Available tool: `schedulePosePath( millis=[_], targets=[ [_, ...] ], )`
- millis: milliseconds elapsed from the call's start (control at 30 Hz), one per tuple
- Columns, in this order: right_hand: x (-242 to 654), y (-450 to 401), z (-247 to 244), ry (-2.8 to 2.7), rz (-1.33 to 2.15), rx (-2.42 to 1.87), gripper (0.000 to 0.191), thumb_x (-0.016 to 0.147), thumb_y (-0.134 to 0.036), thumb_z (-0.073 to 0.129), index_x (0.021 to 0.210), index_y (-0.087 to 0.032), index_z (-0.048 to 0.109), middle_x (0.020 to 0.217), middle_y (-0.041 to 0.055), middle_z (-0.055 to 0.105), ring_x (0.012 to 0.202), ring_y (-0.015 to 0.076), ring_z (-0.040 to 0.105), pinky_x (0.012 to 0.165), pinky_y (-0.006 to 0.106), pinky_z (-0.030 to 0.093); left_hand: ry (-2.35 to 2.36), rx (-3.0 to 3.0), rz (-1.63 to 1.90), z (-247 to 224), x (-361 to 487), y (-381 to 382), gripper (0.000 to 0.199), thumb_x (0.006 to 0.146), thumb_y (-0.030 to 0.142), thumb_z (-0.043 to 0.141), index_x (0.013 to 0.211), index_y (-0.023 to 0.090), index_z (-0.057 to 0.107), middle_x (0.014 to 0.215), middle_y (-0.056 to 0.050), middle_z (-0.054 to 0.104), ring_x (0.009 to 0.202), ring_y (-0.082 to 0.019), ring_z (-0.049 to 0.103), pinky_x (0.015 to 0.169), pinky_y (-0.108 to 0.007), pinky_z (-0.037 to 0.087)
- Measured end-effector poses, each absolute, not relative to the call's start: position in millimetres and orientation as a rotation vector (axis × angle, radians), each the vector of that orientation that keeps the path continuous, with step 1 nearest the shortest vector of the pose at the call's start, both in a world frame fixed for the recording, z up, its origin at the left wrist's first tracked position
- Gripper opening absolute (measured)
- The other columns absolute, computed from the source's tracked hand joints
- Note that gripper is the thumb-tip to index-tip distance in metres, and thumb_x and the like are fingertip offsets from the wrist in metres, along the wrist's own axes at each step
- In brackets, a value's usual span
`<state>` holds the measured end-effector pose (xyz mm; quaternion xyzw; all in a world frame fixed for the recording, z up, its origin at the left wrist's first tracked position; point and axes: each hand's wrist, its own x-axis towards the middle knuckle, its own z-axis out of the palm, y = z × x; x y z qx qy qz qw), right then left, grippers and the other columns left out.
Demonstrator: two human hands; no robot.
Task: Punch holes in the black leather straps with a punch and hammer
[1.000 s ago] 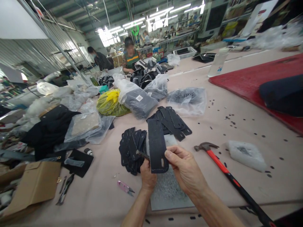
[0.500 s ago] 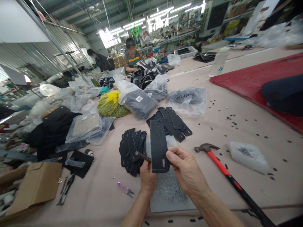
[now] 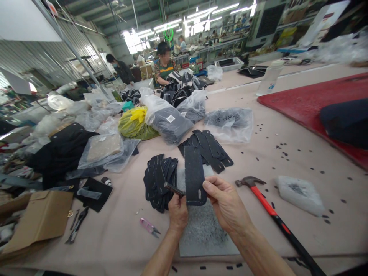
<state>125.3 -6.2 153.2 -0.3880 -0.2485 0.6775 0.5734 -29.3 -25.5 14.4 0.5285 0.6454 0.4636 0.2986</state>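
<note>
Pinched between the thumb and fingers of my right hand [image 3: 227, 201] is a dark navy strip [image 3: 194, 174], held upright with a slot near its rounded lower end. My left hand [image 3: 178, 212] is closed around a dark metal punch [image 3: 174, 188], whose far part sticks out to the left; its other end is hidden behind the strip. Under both hands lies a grey speckled board [image 3: 201, 237]. A fanned pile of slotted dark strips [image 3: 158, 180] is left of the board, and a second pile of strips [image 3: 212, 147] lies beyond it.
A claw hammer [image 3: 266, 201] with a red and black handle lies at right, near a wrapped white block [image 3: 300, 195]. Pink thread snips [image 3: 150, 227] lie at left. Plastic bags [image 3: 169, 119] are heaped behind, with a cardboard box [image 3: 43, 218] at far left. A person [image 3: 165, 67] sits across the table.
The view has shifted slightly. Both hands keep their holds, and the strip and punch stay almost in place, the strip slightly higher.
</note>
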Motion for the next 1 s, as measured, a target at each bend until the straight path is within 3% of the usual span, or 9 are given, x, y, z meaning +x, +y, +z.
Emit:
schedulePosePath(
  millis=[367, 567, 1000],
  targets=[
    [126, 1, 155, -0.621, 1.560, -0.966, 0.025, 0.065, -0.039, 0.083, 0.073, -0.018, 0.071, 0.066, -0.0004, 0.062, 0.060, 0.0113, 0.052, 0.059, 0.024, 0.043, 1.663, 1.338, 1.207, 23, -29, -26, 0.026, 0.088, 0.029, 0.053, 0.106, 0.018, 0.069, 0.096, -0.006, 0.073, 0.088, -0.021, 0.066, 0.079, -0.028, 0.048],
    [120, -3, 162, -0.602, 1.557, -1.002, 0.027, 0.062, -0.039, 0.084, 0.072, -0.017, 0.072, 0.063, -0.0002, 0.062, 0.053, 0.0086, 0.048, 0.050, 0.021, 0.040, 1.684, 1.358, 1.201, 18, -30, -26, 0.025, 0.085, 0.024, 0.052, 0.102, 0.016, 0.069, 0.088, -0.006, 0.073, 0.083, -0.021, 0.066, 0.076, -0.028, 0.049],
    [114, -8, 172, -0.644, 1.591, -1.008, 0.028, 0.063, -0.041, 0.082, 0.067, -0.016, 0.069, 0.059, 0.0008, 0.061, 0.051, 0.0092, 0.047, 0.049, 0.022, 0.039, 1.591, 1.336, 1.305, 24, -28, -25, 0.023, 0.084, 0.028, 0.057, 0.099, 0.017, 0.070, 0.096, -0.007, 0.075, 0.087, -0.022, 0.069, 0.079, -0.029, 0.053]
  ],
)
